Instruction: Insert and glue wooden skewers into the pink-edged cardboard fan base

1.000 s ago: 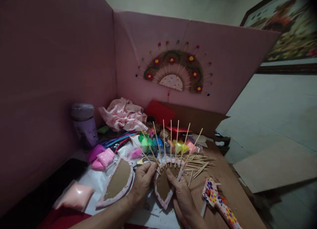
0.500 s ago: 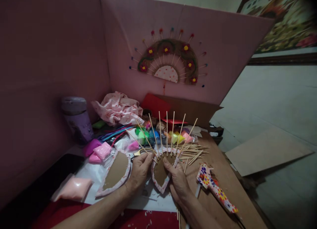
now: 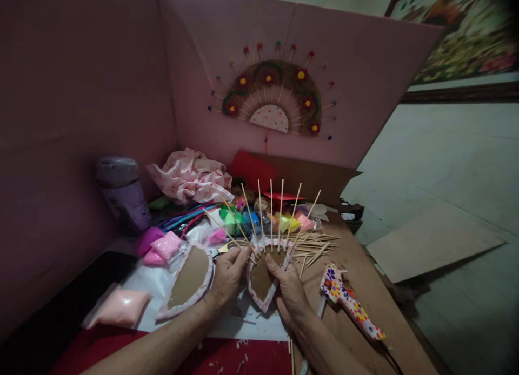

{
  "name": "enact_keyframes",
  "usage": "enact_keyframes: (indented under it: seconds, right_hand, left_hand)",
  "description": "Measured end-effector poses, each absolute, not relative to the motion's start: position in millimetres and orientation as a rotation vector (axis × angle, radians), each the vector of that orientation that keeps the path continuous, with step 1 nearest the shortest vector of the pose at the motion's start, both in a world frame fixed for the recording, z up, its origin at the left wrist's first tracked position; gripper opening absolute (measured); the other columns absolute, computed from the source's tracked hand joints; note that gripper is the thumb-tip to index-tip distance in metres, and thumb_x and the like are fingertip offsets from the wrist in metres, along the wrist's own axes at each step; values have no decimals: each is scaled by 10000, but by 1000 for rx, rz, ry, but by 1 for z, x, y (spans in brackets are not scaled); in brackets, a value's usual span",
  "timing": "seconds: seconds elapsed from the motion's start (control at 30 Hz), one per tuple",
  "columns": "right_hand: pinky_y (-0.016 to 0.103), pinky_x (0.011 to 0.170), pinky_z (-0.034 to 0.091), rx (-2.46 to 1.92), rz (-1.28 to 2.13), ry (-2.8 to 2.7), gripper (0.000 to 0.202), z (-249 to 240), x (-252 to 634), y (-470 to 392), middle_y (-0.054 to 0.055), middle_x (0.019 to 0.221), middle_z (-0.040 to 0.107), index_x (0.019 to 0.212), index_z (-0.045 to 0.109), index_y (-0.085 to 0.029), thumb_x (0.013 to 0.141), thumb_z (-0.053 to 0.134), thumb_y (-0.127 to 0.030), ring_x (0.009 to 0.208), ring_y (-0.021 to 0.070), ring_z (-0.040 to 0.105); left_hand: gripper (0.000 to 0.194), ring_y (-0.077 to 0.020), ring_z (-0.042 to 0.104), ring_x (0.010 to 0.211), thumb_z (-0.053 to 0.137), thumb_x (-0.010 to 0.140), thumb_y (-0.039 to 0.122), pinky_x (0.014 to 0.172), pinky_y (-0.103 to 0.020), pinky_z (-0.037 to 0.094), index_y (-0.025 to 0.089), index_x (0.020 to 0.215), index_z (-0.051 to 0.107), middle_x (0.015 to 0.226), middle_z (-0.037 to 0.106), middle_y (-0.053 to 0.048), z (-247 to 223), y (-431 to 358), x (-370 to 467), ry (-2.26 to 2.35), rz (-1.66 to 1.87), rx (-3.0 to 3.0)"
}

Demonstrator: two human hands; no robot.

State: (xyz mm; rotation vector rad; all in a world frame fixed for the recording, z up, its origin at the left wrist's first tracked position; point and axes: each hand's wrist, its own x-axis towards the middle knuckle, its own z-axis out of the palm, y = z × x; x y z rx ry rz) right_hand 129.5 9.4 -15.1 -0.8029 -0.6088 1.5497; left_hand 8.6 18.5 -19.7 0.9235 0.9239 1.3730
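Note:
A cardboard piece (image 3: 259, 278) with a pink-and-white fabric rim stands between my hands, several thin wooden sticks (image 3: 271, 213) fanning up from its curved edge. My right hand (image 3: 290, 286) grips its right side, thumb on the brown face. My left hand (image 3: 229, 272) is closed at the left edge, fingers pinching the lower end of the leftmost stick (image 3: 225, 229). Left of that hand lies a second fabric-rimmed cardboard piece (image 3: 190, 278). More loose sticks (image 3: 318, 246) are piled behind my right hand.
A flower-patterned glue gun (image 3: 352, 305) lies at the right. Bags of coloured clay (image 3: 233, 221), crumpled pink fabric (image 3: 190, 175) and a purple tumbler (image 3: 124, 196) stand behind. A pink bag (image 3: 121, 307) sits front left. A decorated fan (image 3: 271, 118) hangs on the pink panel.
The whole view has shifted slightly. Both hands keep their hold on the piece and the stick, with hardly any movement between them.

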Motion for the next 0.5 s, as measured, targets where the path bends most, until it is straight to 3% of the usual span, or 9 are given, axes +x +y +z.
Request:
enact_keyframes:
  seconds: [0.23,0.5]
  right_hand:
    - [360,745,565,-800,1542,-607,388,-17,129,10,49,876,742,931,619,-165,622,823,-280,766,216,704]
    - [359,729,572,-812,1523,-603,413,-16,130,10,64,910,741,933,630,-159,598,835,-286,821,237,704]
  left_hand:
    - [409,-64,370,475,659,727,503,458,-190,307,129,600,551,529,458,40,-18,18,9,931,1357,940]
    - [377,-74,409,500,662,731,484,487,-198,344,131,634,571,565,504,24,-24,19,8,894,1358,916]
